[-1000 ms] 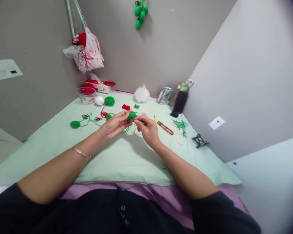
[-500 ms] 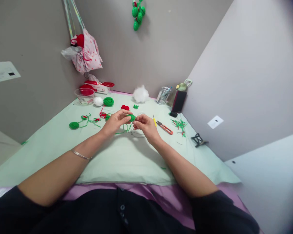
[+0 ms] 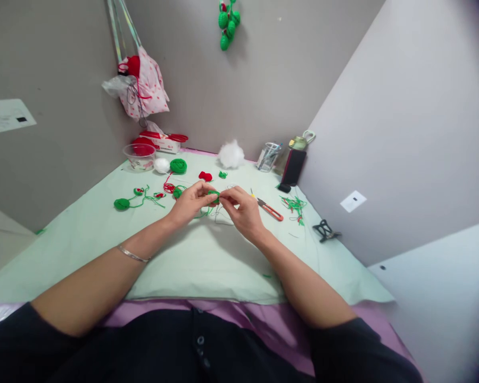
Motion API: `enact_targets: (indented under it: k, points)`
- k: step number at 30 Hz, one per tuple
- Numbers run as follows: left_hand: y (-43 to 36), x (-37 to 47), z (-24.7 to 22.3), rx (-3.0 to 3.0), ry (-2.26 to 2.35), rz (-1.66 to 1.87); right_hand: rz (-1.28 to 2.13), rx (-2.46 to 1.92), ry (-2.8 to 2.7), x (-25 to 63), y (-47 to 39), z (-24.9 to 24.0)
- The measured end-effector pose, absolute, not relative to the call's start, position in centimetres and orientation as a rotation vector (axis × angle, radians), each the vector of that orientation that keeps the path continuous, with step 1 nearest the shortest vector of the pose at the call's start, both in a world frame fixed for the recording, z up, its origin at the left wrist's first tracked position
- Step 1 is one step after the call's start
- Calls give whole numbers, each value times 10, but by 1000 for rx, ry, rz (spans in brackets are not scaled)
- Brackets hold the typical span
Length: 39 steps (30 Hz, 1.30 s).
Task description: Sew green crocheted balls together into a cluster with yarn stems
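The left hand (image 3: pixel 191 202) is grasping a green yarn piece (image 3: pixel 214 196) between thumb and fingers, over the middle of the table (image 3: pixel 175 271). The right hand (image 3: pixel 243 210) is bringing bent fingertips to the piece's 3 o'clock edge; I am unable to tell whether they are gripping it. From the piece, I am seeing orange-handled snips (image 3: pixel 274 213) lying near 3 o'clock, white stuffing (image 3: pixel 231 155) at 1, a green yarn ball (image 3: pixel 178 166) at 10.
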<state>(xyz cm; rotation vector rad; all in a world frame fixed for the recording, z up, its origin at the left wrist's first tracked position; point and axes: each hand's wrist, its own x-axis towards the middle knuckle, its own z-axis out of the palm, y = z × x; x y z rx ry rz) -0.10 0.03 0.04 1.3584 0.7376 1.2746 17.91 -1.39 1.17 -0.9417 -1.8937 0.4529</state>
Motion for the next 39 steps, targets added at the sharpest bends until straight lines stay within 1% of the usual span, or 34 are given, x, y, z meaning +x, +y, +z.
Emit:
enact_targets:
  k: [2,6,8,10,12,16,18,20,23,25,30,32,35,39]
  points:
    - [2,-2,1,1368,742,1269,424,-913,-1875,180,-16,17]
    - [9,-9,1,1356,790,1322,489,-808,-1708,188,-15,32]
    - [16,-17,-1,1361,851,1353,597,-756,-1576,197,-13,42]
    - [23,-27,-3,1391,946,1362,807,-722,-1435,212,-10,54]
    - [30,-37,-3,1409,1055,1398,881,-688,-1305,234,-7,69]
    - [40,-54,2,1388,1191,1576,731,-568,-900,296,-2,90]
    - [43,-59,4,1332,1224,1668,636,-609,-643,323,2,94]
    - [43,-60,7,1213,1155,1698,601,-663,-547,335,6,92]
    - [36,-55,11,1041,888,1566,638,-709,-706,318,11,85]
    - [29,-47,14,997,758,1450,745,-772,-926,287,12,76]
    - [12,-25,16,1018,645,1284,846,-1008,-1517,205,1,43]
    - [8,-20,15,1047,618,1255,814,-1071,-1681,185,-4,28]
    - [5,-16,12,1089,603,1216,777,-1124,-1773,173,-6,14]
    - [7,-17,10,1098,632,1233,900,-1085,-1699,175,-8,17]
